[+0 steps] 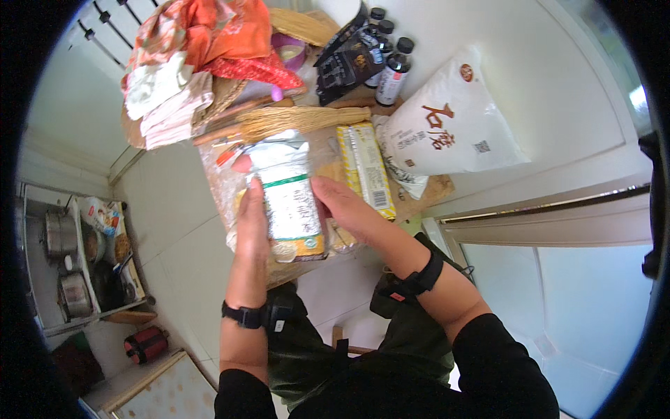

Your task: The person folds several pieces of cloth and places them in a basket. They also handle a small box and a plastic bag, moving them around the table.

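Both of my hands grip a foil pouch [290,204], silvery white with a green stripe and a yellow lower band that bears print. My left hand [254,214] wraps its left side, thumb along the front edge. On its right side is my right hand [337,201], fingers partly hidden behind the pouch. The pouch's crinkled silver top end points away from me. Beneath it lies the worn tabletop [220,183]. Just right of my right hand is a yellow-and-white carton [366,170] with a barcode.
A straw whisk broom [303,120] lies beyond the pouch. Dark-capped bottles [393,76], a black bag [348,65] and a large white sack [453,120] stand against the wall. Folded cloths [220,31] are heaped at the far left. A rack with metal pots [60,233] stands on the left.
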The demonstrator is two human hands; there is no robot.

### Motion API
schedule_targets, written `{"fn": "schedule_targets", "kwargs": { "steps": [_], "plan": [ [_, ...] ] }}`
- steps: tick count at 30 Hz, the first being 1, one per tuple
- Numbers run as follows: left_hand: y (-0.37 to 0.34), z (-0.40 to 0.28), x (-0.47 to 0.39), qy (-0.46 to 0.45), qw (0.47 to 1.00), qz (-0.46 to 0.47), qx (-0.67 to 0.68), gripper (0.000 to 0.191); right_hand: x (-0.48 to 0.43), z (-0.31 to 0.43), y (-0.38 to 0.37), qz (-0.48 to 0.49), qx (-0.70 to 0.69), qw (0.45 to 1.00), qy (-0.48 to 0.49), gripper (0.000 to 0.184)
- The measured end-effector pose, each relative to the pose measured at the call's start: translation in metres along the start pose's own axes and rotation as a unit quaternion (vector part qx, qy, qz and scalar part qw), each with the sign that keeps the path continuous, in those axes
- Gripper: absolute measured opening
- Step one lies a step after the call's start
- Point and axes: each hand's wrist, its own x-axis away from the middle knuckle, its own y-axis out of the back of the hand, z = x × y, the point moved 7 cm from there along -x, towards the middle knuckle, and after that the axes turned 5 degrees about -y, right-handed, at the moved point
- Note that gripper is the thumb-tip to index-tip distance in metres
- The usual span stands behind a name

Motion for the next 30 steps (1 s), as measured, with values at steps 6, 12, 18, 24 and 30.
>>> {"fn": "schedule_targets", "kwargs": {
  "steps": [6, 12, 18, 24, 30],
  "plan": [
    [0.018, -0.017, -0.005, -0.003, 0.994, -0.025, 0.11, 0.055, 0.035, 0.03, 0.052, -0.224, -0.028, 0.969, 0.098, 0.033],
    [0.033, -0.028, -0.007, -0.018, 0.988, -0.035, 0.146, 0.057, 0.109, 0.014, 0.141, -0.457, -0.03, 0.887, 0.065, 0.045],
    [0.036, -0.034, -0.004, -0.049, 0.99, -0.026, 0.127, 0.057, 0.128, 0.001, 0.187, -0.465, 0.025, 0.879, 0.107, 0.077],
    [0.028, -0.024, -0.003, -0.032, 0.994, -0.038, 0.102, 0.057, 0.076, -0.015, 0.218, -0.441, 0.01, 0.883, 0.163, 0.084],
    [0.032, -0.024, 0.002, -0.04, 0.994, -0.047, 0.089, 0.058, 0.056, 0.004, 0.228, -0.421, -0.006, 0.875, 0.238, 0.08]
  ]
}}
